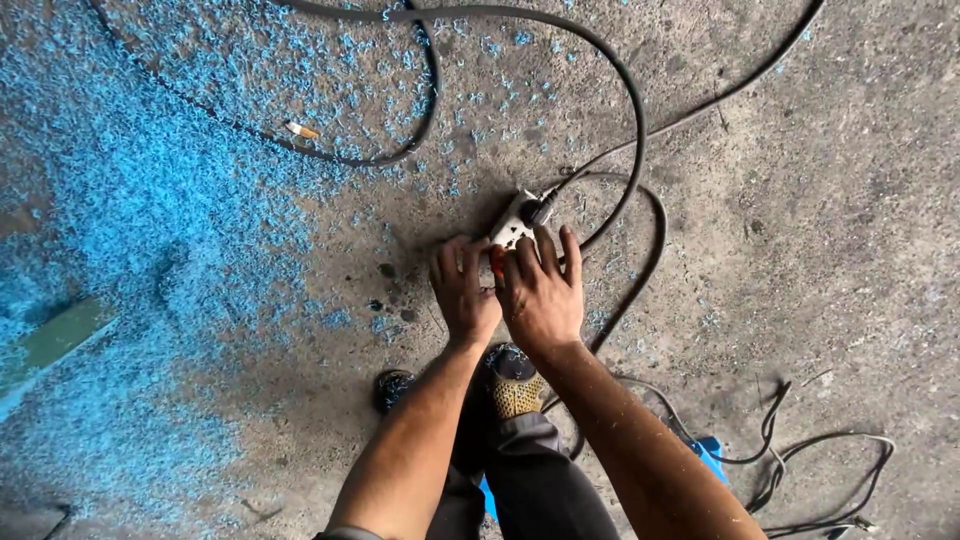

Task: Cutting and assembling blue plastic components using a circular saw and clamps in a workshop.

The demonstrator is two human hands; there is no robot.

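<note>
Head view: hands (505,290) half hide white power strip (515,225).

Head view, straight down, floor (800,200)

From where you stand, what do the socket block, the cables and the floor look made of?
Socket block: white, smooth, probably moulded plastic. Cables: matte black, bending freely, likely rubber-sheathed. Floor: rough grey, stained, seemingly concrete, strewn with blue shavings, possibly plastic.

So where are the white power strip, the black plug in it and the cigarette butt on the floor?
white power strip (512,226), head view, on its white top face above the fingers.
black plug (533,211), head view, on the plug body where the cable leaves.
cigarette butt (300,130), head view, on its pale middle.
</note>
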